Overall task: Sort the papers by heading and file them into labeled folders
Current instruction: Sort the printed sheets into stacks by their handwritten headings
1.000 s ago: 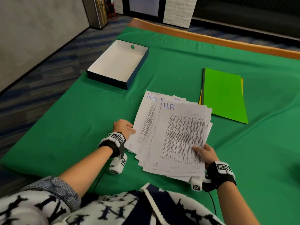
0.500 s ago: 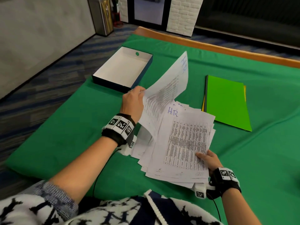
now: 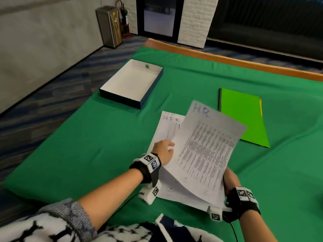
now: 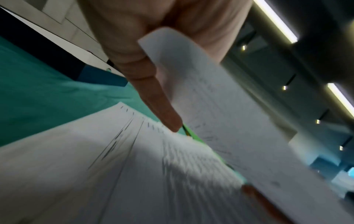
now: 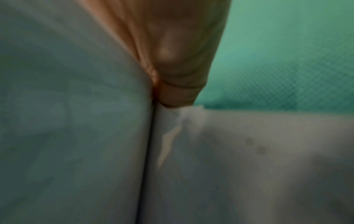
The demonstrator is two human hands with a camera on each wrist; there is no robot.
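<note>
A printed sheet headed "H.R." (image 3: pixel 206 151) tops a sheaf tilted up off the green cloth. My right hand (image 3: pixel 230 179) grips the sheaf's lower right corner, thumb on top; the right wrist view shows only blurred paper (image 5: pixel 67 121) against that hand (image 5: pixel 182 60). My left hand (image 3: pixel 163 151) holds the top sheet's left edge, fingers tucked under it; in the left wrist view one finger (image 4: pixel 159 98) lies along the sheet (image 4: pixel 220 113). More sheets (image 3: pixel 166 126) with handwritten headings lie flat beneath. A green folder (image 3: pixel 244 117) lies shut to the right, over a yellow folder (image 3: pixel 260 105).
An open dark-blue box (image 3: pixel 120 98) with a white inside stands at the back left of the green cloth (image 3: pixel 87 145). The table's wooden far edge (image 3: pixel 227 60) runs behind. A metal bin (image 3: pixel 110 27) stands by the wall.
My left hand has brought the sheet it had lifted high back down and to the right over the pile. My right hand has tilted the sheaf up.
</note>
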